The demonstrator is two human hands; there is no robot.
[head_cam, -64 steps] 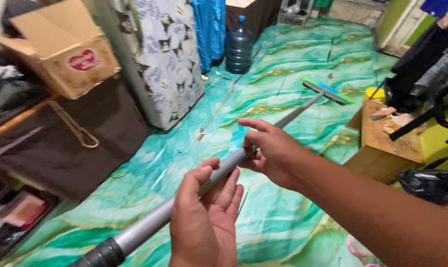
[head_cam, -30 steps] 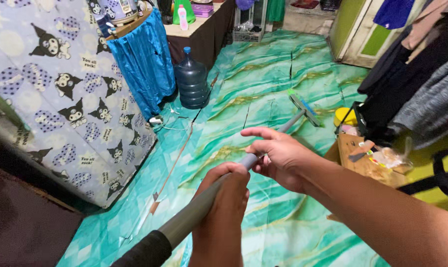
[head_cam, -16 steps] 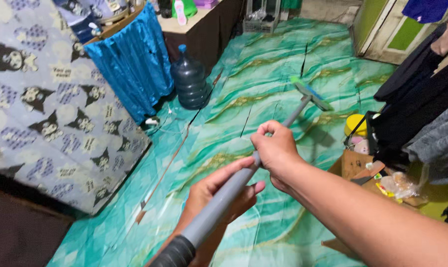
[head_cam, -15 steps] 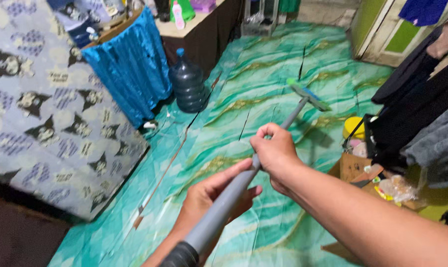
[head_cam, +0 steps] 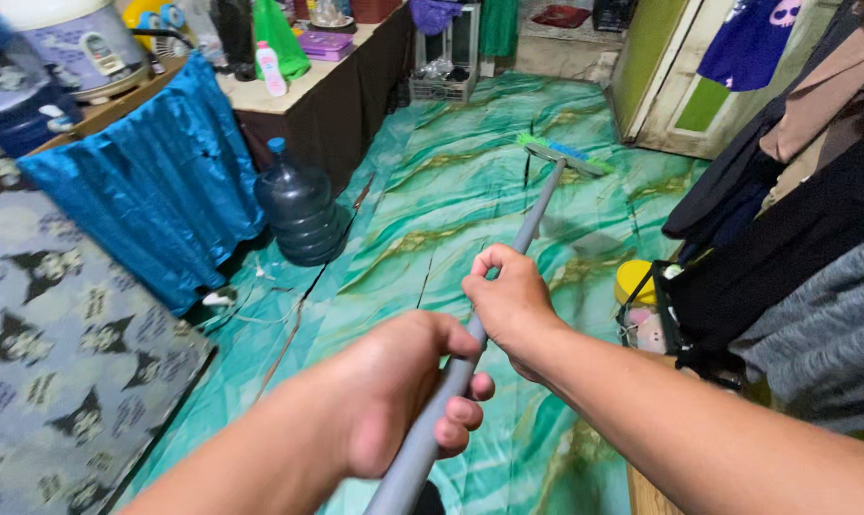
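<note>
While gripped, grey pole (head_cam: 532, 212), green head (head_cam: 565, 155)

Two bare forearms — no sleeves, no rings, no watch.

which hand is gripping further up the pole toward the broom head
The right hand: it is closed around the grey pole nearer the green broom head, while the left hand grips lower, closer to the camera.

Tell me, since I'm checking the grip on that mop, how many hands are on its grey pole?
2. The left hand is wrapped round the grey pole nearest the camera; the right hand is closed on it further along, toward the green mop head.
</note>
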